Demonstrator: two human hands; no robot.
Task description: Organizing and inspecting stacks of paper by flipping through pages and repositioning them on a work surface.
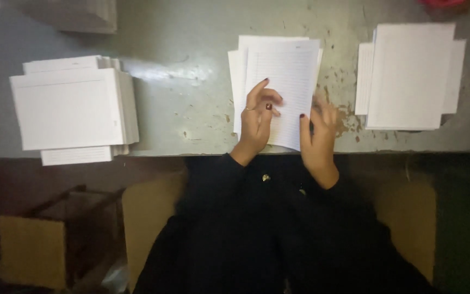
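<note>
left hand (257, 118): laid flat on the ruled sheets (281, 87), fingers (260, 88) loosely spread and slightly bent; sheets are pressed down, nothing is pinched. A ring is seen on one finger, dark polish on the nails.
right hand (318, 136): placed at the lower right edge of the same sheets, thumb on the paper, other fingers blurred; whether the edge is pinched cannot be told.
ruled sheets: small uneven stack, top-centre of the table (191, 103), near edge close to the table's front edge; sheets fanned, not squared up.
left stack (72, 109): thick pile of white paper on the table's left part, well apart from the hands; lower sheets offset and sticking out at the front.
right stack (409, 76): second white pile on the table's right part, near the right hand but not touched; layers also offset.
table: grey, surface scuffed and chipped around the centre sheets.
sleeves (229, 179): dark, worn down to both wrists.
cardboard box (33, 250): seen below the table, lower left.
</note>
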